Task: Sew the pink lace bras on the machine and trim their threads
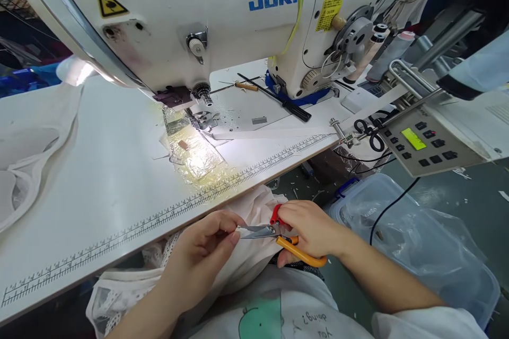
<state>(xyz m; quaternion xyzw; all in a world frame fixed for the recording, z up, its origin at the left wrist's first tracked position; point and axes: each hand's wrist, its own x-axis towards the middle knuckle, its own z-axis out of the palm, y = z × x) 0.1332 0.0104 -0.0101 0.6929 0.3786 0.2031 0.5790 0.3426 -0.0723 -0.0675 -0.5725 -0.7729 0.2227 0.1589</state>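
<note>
In front of the table edge, my right hand [312,230] grips a pair of scissors [284,241] with one red and one orange handle. The blades point left and are slightly parted, their tips beside the fingertips of my left hand [209,251]. Those left fingers are pinched on the white fabric [254,254], which drapes over my lap. Its exact edge between thumb and finger is mostly hidden. A white lace-trimmed part [123,288] hangs below my left forearm.
A JUKI sewing machine [234,16] stands on the white table [107,169], with a printed ruler along the front edge. A screwdriver [286,103] lies by its bed. White garments [32,153] rest at left. A control panel [433,140] and plastic bin [437,254] are at right.
</note>
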